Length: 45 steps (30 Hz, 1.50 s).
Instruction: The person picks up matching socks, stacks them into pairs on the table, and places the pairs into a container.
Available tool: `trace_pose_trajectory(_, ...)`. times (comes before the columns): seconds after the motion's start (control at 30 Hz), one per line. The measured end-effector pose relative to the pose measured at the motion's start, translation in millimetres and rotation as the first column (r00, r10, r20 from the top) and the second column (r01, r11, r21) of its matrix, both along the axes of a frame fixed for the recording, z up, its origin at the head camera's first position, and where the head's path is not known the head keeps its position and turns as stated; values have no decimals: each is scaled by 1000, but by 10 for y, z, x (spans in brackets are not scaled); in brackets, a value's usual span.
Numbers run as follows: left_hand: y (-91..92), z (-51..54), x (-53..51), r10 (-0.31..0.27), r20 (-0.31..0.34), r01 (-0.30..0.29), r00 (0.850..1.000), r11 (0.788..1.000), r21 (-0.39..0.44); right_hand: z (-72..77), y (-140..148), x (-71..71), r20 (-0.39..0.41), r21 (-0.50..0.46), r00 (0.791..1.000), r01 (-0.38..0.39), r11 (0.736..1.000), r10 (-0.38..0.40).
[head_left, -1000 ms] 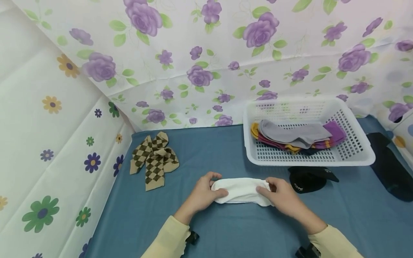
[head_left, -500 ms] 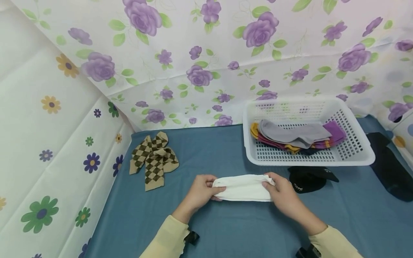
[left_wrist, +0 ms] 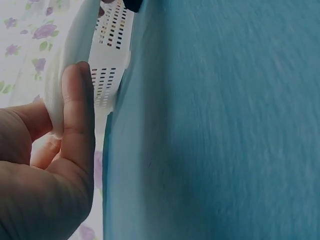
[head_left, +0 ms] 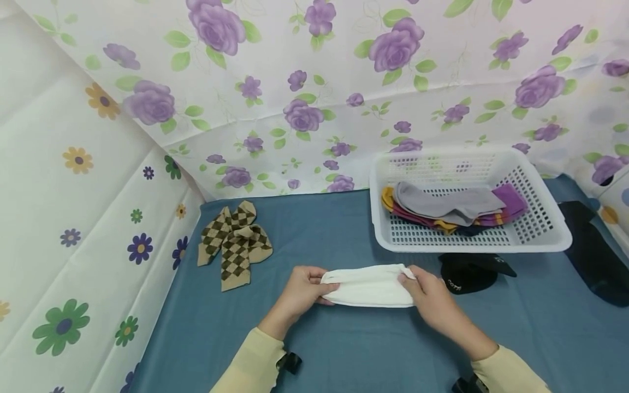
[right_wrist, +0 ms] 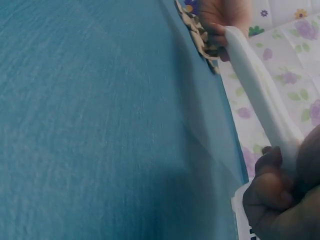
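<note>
A white folded cloth piece (head_left: 371, 286) is stretched level between both hands, above the blue table cover. The left hand (head_left: 301, 290) pinches its left end between thumb and fingers; in the left wrist view that hand (left_wrist: 57, 145) has the white cloth (left_wrist: 56, 90) between thumb and fingers. At the other end, the right hand (head_left: 432, 297) grips the right edge, thumb in front. From the right wrist, the white cloth (right_wrist: 262, 90) runs as a narrow band from the right hand (right_wrist: 280, 200) to the left one (right_wrist: 225, 17).
A white basket (head_left: 472, 248) holding grey, purple and maroon-yellow socks (head_left: 449, 204) stands at the back right. A black item with lettering (head_left: 469, 274) lies before it, a long black one (head_left: 592, 256) to its right. Checkered brown-beige socks (head_left: 237, 245) lie at the left.
The white cloth, wrinkled with an uneven lower edge a second ago, now looks flatter and straighter. It has risen slightly in the head view, and the left hand has shifted a little left.
</note>
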<state>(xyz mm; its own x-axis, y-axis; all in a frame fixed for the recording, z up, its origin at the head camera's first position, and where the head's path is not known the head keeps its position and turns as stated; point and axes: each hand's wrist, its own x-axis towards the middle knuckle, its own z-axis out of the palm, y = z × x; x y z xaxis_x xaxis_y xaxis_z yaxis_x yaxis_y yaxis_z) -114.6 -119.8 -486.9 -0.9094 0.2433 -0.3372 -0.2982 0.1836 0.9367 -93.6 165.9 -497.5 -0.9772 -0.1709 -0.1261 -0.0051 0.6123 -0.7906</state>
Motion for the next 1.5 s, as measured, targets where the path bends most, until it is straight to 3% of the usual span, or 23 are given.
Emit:
trace_pose_trajectory(0.2,-18,66,-22,-23,-82,15,996,995,-99,30,62,-17,85,-40,995,-58,998,61)
trace_pose_trajectory(0.43,16,221,-53,-50,-175,21,983,987,-162,196,108,-56,-19,-38,999,-27,999,26)
trace_pose_trajectory(0.67,59,413,-148,-46,-230,-2,972,979,-205,472,191,-140,-49,-53,998,-39,998,37)
trace_pose_trajectory(0.97,363,735,-497,-113,-350,5,930,955,-296,904,533,-392,-154,54,988,-17,998,25)
trace_pose_trajectory(1.23,810,1134,-850,-98,-431,-40,897,953,-300,1182,951,-808,-117,90,993,28,996,-17)
trace_pose_trajectory(1.33,995,1192,-997,-83,-468,-62,880,956,-286,1223,1116,-941,-99,110,993,75,991,-64)
trace_pose_trajectory(1.5,1254,1148,-1185,-68,-489,-102,870,945,-312,1238,1339,-1142,-67,197,990,133,971,-122)
